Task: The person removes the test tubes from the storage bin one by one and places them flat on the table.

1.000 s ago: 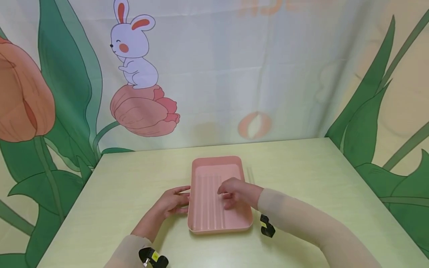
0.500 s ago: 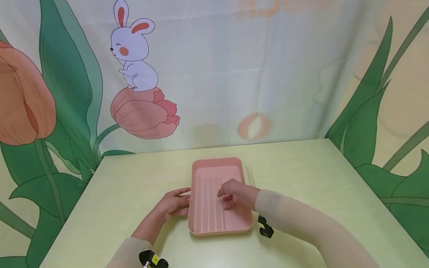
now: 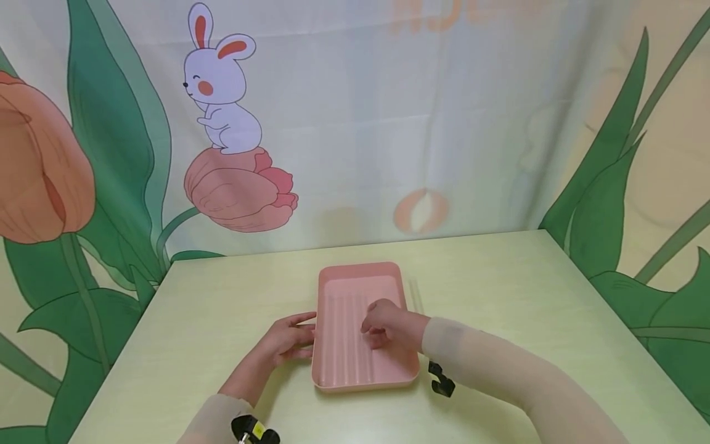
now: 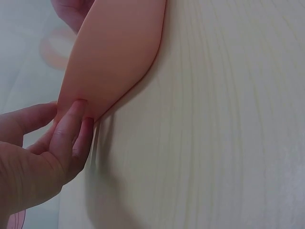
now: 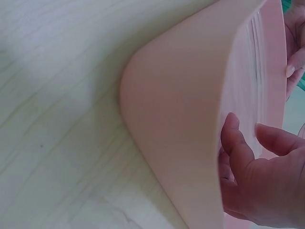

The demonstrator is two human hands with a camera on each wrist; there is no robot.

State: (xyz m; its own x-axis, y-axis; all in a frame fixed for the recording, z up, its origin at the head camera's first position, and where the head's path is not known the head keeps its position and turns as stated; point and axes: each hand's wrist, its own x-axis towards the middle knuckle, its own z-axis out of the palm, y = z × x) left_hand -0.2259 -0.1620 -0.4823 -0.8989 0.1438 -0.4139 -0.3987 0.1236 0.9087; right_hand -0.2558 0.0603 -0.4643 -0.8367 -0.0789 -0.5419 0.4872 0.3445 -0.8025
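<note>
Head view hides the right hand's [image 3: 391,324] fingertips, curled inside the pink tray [image 3: 355,364]; whether they pinch anything is unclear. Left hand [image 3: 288,339], fingers straight, presses the tray's left wall mid-table [image 3: 499,290].

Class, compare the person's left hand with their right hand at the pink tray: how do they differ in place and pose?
The left hand lies on the table outside the pink tray, fingers fairly straight against its left wall; the right hand is over the tray's ridged floor, fingers curled. The left hand meets the tray from the side; the right hand reaches in over the right rim. Both touch the tray, and both arms wear pale sleeves.
</note>
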